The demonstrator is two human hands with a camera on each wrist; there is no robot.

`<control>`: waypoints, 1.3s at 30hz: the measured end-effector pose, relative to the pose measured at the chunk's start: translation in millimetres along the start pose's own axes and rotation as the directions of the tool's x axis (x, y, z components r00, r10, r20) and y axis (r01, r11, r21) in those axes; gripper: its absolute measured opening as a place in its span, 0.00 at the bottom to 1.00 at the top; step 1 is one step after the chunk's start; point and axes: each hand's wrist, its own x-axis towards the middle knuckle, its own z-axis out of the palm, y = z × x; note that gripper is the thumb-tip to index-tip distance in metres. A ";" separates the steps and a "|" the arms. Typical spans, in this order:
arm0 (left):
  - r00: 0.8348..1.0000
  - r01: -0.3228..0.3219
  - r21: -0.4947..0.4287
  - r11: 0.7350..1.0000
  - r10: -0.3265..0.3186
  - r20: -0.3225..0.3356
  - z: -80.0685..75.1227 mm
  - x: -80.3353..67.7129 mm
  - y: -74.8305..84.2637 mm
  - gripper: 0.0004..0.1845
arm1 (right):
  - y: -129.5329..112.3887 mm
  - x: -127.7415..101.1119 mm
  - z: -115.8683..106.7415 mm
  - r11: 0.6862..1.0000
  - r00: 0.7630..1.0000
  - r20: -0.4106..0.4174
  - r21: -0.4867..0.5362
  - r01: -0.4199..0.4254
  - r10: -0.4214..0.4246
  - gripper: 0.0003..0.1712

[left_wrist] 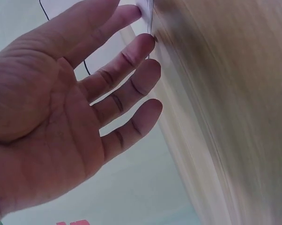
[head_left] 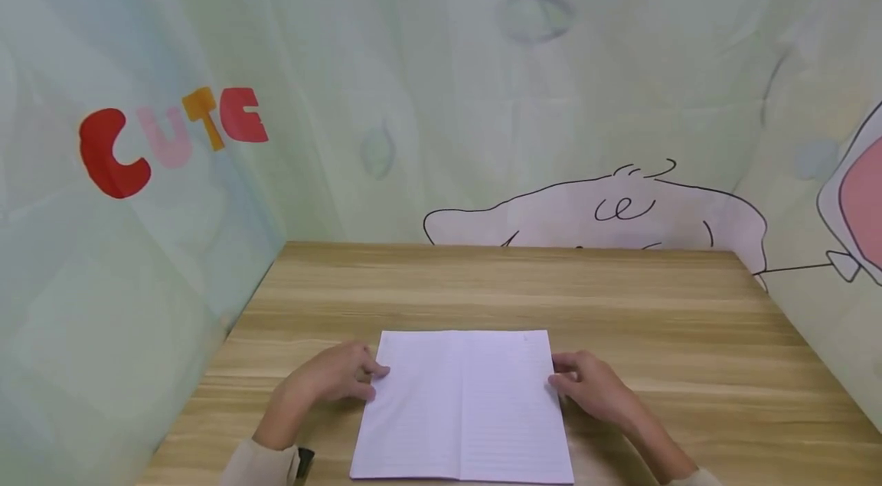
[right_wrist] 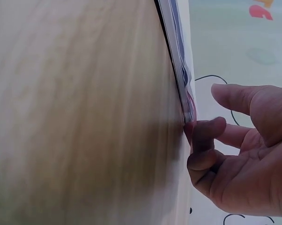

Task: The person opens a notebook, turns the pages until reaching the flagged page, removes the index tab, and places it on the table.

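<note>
An opened notebook (head_left: 420, 409) with ruled white pages lies flat on the wooden table (head_left: 482, 287), its fold running down the middle. At its left edge is my left hand (head_left: 338, 373); the index fingertip reaches the page edge. The left wrist view shows that hand (left_wrist: 61, 108) with fingers loosely extended, fingertips by the notebook's thin edge (left_wrist: 151, 18). My right hand (head_left: 592, 386) is at the opposite edge. Seen from the right wrist, bent fingers of that hand (right_wrist: 253, 154) touch the stacked page edges (right_wrist: 181, 61), while the thumb stands apart from the paper.
Behind the table hangs a pale curtain (head_left: 448, 88) with a cartoon animal drawing (head_left: 551, 218). Coloured "CUTE" letters (head_left: 113, 157) are on the left curtain. A small black object (head_left: 305, 463) shows beside the left sleeve (head_left: 258, 464).
</note>
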 end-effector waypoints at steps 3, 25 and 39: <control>1.000 0.010 0.001 1.000 -0.010 -0.007 1.0 -1.3 1.0 0.20 | 0.6 -1.7 -0.8 1.000 1.000 -0.004 0.014 0.008 -0.008 0.24; 0.999 0.037 0.035 0.999 -0.037 -0.009 3.3 0.8 3.5 0.22 | -4.7 -14.8 -2.1 0.999 0.999 0.013 0.009 0.043 -0.043 0.31; 0.999 0.051 0.046 0.998 -0.051 -0.012 5.0 2.5 0.7 0.22 | -8.2 -17.5 -0.4 0.986 0.995 -0.012 -0.136 0.097 -0.100 0.31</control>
